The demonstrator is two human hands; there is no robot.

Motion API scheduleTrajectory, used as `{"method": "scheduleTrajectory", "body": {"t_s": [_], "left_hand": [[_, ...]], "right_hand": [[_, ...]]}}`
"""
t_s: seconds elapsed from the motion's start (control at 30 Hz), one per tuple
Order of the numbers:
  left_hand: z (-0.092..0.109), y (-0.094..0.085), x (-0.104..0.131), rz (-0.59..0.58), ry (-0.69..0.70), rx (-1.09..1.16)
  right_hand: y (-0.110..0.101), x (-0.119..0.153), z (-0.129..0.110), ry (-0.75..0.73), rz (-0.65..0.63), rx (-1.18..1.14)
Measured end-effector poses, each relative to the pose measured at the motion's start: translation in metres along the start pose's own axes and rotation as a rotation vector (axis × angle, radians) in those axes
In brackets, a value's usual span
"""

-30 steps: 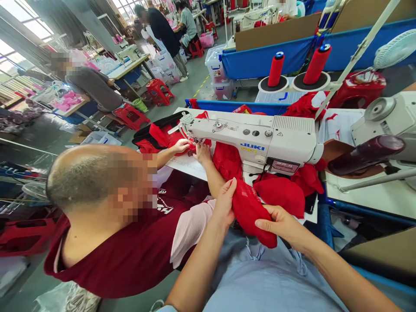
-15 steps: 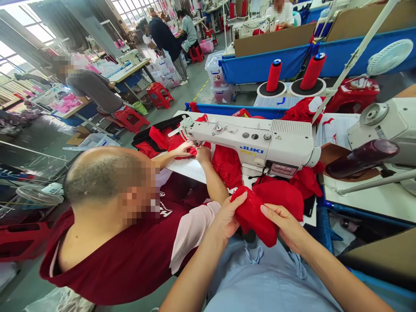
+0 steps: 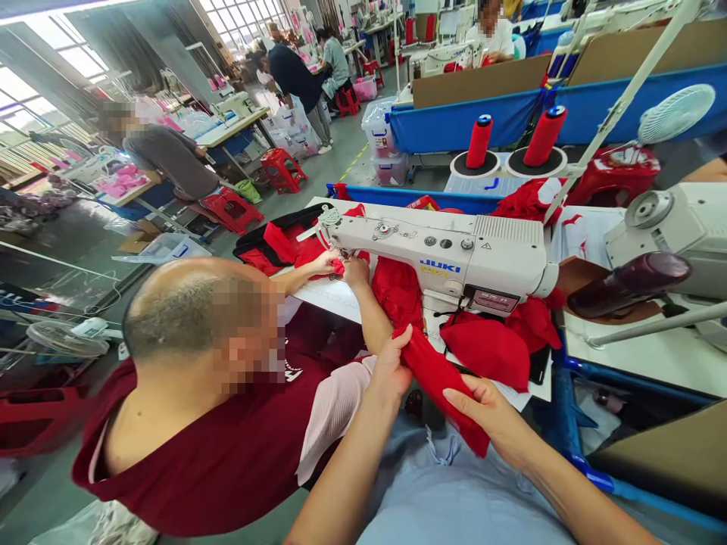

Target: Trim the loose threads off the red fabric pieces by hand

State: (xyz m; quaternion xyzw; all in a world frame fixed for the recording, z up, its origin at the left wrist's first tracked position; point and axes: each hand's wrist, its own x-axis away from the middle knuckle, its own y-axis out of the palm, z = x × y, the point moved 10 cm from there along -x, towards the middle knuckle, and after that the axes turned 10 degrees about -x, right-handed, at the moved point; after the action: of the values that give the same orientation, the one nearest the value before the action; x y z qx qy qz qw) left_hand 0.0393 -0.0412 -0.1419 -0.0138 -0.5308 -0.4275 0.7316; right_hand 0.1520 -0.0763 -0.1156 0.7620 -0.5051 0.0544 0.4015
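Observation:
A piece of red fabric (image 3: 435,375) is stretched between my two hands, in front of the sewing machine. My left hand (image 3: 393,367) pinches its upper left end. Further down, toward its lower right end, my right hand (image 3: 488,409) grips it with the thumb on top. Another red piece (image 3: 488,350) lies on the table edge just beyond my hands. The white sewing machine (image 3: 437,246) stands behind, with more red fabric (image 3: 396,291) bunched under its arm.
A seated person in a dark red top (image 3: 227,454) is close on my left, hands at the machine's needle. Two red thread cones (image 3: 480,141) stand behind the machine. A dark bottle (image 3: 630,284) and a second machine (image 3: 675,227) are at right.
The held red fabric has gone from a wide, bunched shape to a longer, narrower strip slanting down to the right. My right hand has moved slightly down and left.

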Motion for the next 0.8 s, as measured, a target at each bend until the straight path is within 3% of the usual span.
{"method": "scheduleTrajectory", "body": {"t_s": [0.17, 0.3, 0.37, 0.5, 0.8], "left_hand": [[-0.012, -0.002, -0.002, -0.085, -0.122, -0.021], [-0.055, 0.009, 0.015, -0.329, -0.336, -0.098], [-0.067, 0.013, 0.024, -0.407, -0.352, -0.138], [-0.052, 0.015, 0.025, -0.351, -0.185, -0.162], [-0.052, 0.012, 0.02, -0.342, -0.261, -0.148]], "right_hand": [[-0.001, -0.002, -0.005, 0.049, -0.025, -0.118], [-0.005, -0.006, -0.018, 0.018, 0.012, -0.16], [-0.007, -0.008, -0.021, 0.011, 0.029, -0.134], [-0.007, -0.01, -0.021, 0.012, 0.0, -0.128], [-0.009, -0.009, -0.017, 0.096, -0.015, -0.164]]}}
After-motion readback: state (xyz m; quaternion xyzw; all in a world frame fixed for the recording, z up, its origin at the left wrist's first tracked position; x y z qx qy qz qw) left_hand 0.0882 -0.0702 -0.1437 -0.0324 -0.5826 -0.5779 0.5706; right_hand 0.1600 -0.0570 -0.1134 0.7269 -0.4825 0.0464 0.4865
